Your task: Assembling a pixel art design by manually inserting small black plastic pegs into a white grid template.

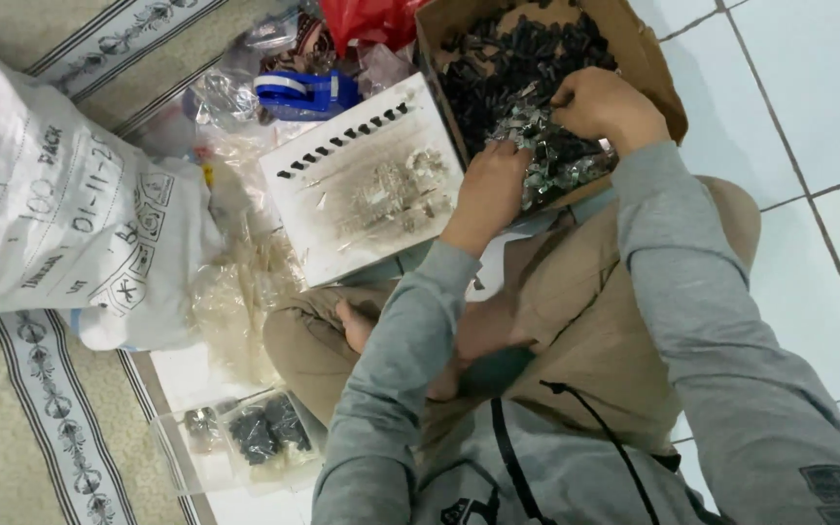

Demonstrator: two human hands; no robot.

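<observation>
A brown cardboard box [646, 60] lies open on the floor before my crossed legs, filled with several small black and silvery parts [517, 68]. My right hand [603, 102] reaches into the pile, fingers curled among the pieces near the middle of the box. My left hand [490, 190] rests at the box's near left edge, fingertips in the silvery parts; what it grips is hidden. Both arms wear grey sleeves.
A dirty white board [367, 185] with a row of black slots lies left of the box. Beyond it sit a blue tape dispenser [305, 92], a red bag [367, 19] and clear plastic bags [240, 292]. A large white sack [60, 204] lies far left. A clear tray [245, 437] holds dark parts.
</observation>
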